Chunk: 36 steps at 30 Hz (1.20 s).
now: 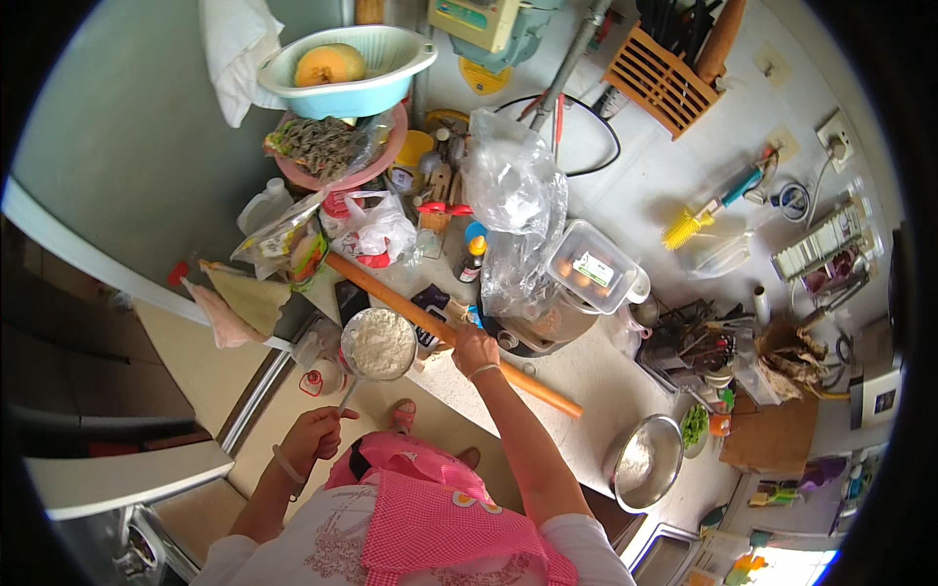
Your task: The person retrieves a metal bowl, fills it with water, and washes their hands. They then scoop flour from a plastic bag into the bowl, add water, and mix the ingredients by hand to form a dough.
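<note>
My left hand (315, 436) grips the thin handle of a round metal ladle (381, 344) full of white flour, held out beyond the counter's near edge. Its fingers are closed around the handle's end. Wrapped over the middle of a long wooden rolling pin (542, 391) is my right hand (476, 350). The pin lies slantwise over the counter, its far left end near plastic bags. Beneath it, a dark printed packet (430, 303) shows partly. To the right, a steel bowl (647, 464) holds more white flour.
Behind the pin stand a dark round pan (537, 332), a clear lidded box (592, 266) with eggs, crumpled clear plastic (513, 195) and a small dark bottle (472, 260). A blue basin (342, 103) with cut melon sits high at left. A utensil rack (699, 352) stands right.
</note>
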{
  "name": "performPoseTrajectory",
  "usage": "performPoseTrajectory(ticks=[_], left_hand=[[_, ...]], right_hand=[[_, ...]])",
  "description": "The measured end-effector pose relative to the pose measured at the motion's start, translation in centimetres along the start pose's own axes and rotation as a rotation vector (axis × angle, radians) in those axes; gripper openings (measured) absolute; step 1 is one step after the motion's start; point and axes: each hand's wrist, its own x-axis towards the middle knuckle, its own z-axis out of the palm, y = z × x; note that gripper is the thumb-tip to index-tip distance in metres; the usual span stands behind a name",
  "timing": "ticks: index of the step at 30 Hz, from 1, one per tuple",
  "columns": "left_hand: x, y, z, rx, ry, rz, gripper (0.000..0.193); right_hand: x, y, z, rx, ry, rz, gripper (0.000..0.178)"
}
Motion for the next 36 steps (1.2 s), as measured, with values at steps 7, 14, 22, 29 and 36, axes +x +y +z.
performPoseTrajectory(ticks=[7,14,22,29,36], left_hand=[[2.1,1.4,0.4,0.013,-0.074,-0.048,0.026],[3.9,1.2,1.5,0.078,-0.131,-0.095,0.027],[6.6,-1.1,6.4,0.217,-0.258,-0.173,0.029],[9.9,-5.2,14.6,0.281,-0.373,-0.229,0.029],[17.7,-11.7,22.4,0.355,-0.459,-0.220,0.027]], right_hand=[[-0.9,0.3,0.1,-0.018,0.135,0.042,0.022],[-7.6,1.7,-3.4,0.506,0.289,0.281,0.027],[-22.6,7.7,-5.6,1.803,0.305,1.028,0.026],[-36.9,14.3,-4.5,2.309,1.125,1.154,0.022],[-40.1,15.2,-6.4,2.376,1.039,1.113,0.022]])
